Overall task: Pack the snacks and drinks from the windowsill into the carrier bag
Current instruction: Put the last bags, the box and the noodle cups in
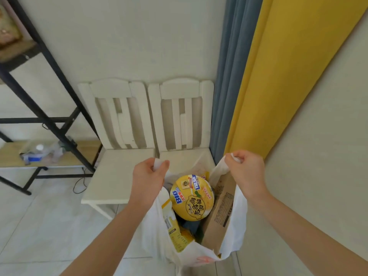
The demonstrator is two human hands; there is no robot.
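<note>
A white plastic carrier bag (157,234) hangs open between my hands. My left hand (147,176) grips its left handle. My right hand (247,170) grips the right handle. Inside lies a yellow instant noodle bowl (192,198) with its lid facing up. A brown cardboard box (221,214) stands along the bag's right side. A yellow snack packet (175,228) stands at the left, and something dark sits low between them.
Two white wooden chairs (119,176) stand against the wall behind the bag. A black metal shelf (49,124) with a plastic bottle (37,152) is at the left. Blue and yellow curtains (278,76) hang at the right. The floor is tiled.
</note>
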